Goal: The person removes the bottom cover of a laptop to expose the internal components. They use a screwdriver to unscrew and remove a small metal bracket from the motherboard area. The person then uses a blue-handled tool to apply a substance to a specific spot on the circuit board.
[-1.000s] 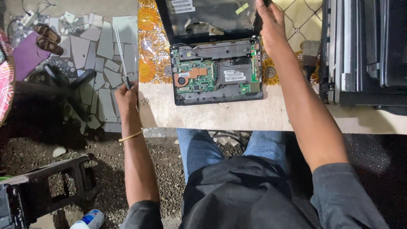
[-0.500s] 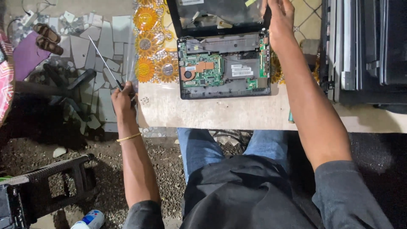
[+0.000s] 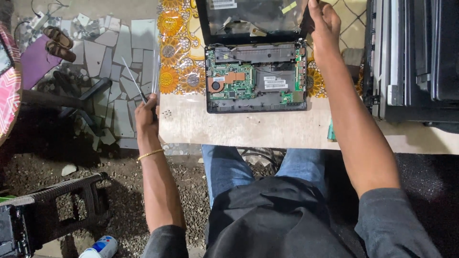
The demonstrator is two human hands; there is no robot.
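White labels point(image 3: 271, 82) on laptop board, seemingly

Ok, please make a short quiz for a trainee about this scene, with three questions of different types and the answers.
1. True or false: the laptop base on the table has its circuit board exposed.
2. Which hand grips the edge of the laptop lid? A) left B) right
3. Fill in: the left hand holds thin metal ____ beside the table.

Key:
1. True
2. B, the right hand
3. Tools, probably tweezers; too thin to be sure.
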